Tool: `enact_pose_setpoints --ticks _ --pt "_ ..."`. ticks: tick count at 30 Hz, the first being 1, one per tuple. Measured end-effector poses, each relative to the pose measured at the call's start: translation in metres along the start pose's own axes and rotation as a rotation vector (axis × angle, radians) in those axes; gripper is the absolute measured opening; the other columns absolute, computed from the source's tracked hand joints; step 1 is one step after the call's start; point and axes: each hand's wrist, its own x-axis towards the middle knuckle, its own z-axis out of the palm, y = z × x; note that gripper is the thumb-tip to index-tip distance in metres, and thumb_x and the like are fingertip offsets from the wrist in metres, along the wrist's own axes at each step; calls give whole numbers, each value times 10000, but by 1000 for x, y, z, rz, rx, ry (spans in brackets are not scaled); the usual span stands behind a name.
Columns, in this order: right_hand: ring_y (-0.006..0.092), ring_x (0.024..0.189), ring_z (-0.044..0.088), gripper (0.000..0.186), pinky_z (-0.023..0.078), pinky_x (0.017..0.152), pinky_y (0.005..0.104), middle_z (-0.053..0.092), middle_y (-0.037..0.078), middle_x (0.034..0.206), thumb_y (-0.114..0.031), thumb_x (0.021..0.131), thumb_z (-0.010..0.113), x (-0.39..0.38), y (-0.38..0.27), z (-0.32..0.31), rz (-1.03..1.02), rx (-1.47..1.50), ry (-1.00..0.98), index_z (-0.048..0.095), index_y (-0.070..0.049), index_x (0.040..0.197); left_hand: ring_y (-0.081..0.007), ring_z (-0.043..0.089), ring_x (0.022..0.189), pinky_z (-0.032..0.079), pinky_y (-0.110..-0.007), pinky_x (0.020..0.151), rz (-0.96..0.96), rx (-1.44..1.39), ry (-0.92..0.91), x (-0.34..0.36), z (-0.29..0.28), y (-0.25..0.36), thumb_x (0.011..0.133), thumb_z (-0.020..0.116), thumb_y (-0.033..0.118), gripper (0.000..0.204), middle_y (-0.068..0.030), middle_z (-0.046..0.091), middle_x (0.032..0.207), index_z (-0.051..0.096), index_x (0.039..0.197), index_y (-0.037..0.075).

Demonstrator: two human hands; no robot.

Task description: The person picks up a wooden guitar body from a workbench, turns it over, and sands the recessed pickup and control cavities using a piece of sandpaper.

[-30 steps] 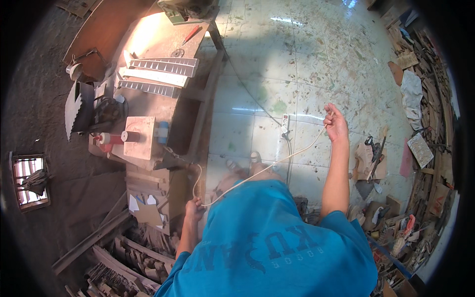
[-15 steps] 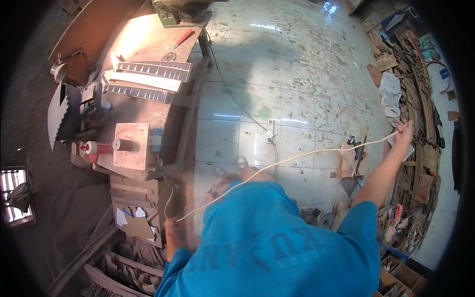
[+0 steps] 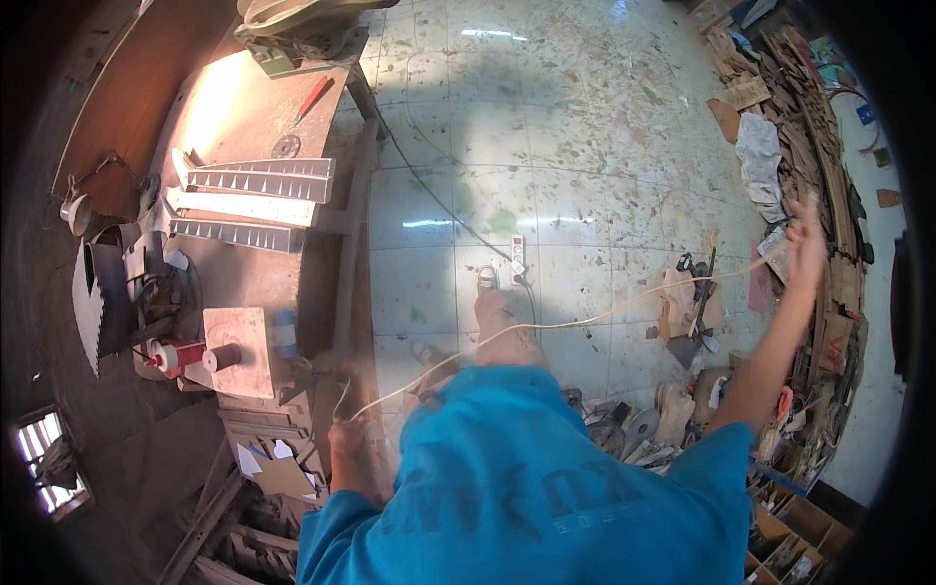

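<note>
Spanning the open tile floor [image 3: 585, 278], a thin, pale cord [image 3: 556, 325] is curving rightward; the left hand [image 3: 346, 439] is clenching it near the edge of the dusty table [image 3: 234, 283]; the right hand [image 3: 804, 249] is meeting it, blur hiding whether fingers are gripping. Dark lettering [image 3: 465, 513] is crossing the blue shirt [image 3: 575, 448].

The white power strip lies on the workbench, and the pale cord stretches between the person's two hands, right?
Not quite: the head view shows the white power strip on the tiled floor; the pale cord does stretch between left hand and right hand.
</note>
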Motion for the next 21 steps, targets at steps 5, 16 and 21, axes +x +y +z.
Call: enact_pose_setpoints --ticks 5,16,21 --pt "167 920 630 220 541 767 307 687 141 1135 -168 976 699 -18 204 108 323 155 -234 650 -3 1114 -329 692 959 589 -424 734 88 397 86 -55 115 -35 1048 544 397 477 -220 675 1075 539 1384 59" --pt "159 609 644 256 595 530 364 691 97 781 -136 867 811 -146 532 222 1024 -394 12 580 -45 928 -383 699 1072 543 -445 911 426 1413 -118 -135 282 -92 1026 551 410 546 -284 672 1224 567 1383 -4" --pt "311 737 710 247 585 685 450 720 163 811 -182 842 809 -148 655 242 655 -1043 -349 629 -13 840 -417 532 1281 413 -497 1077 552 1563 -160 -80 336 -123 1044 534 372 552 -233 547 1411 457 1474 34"
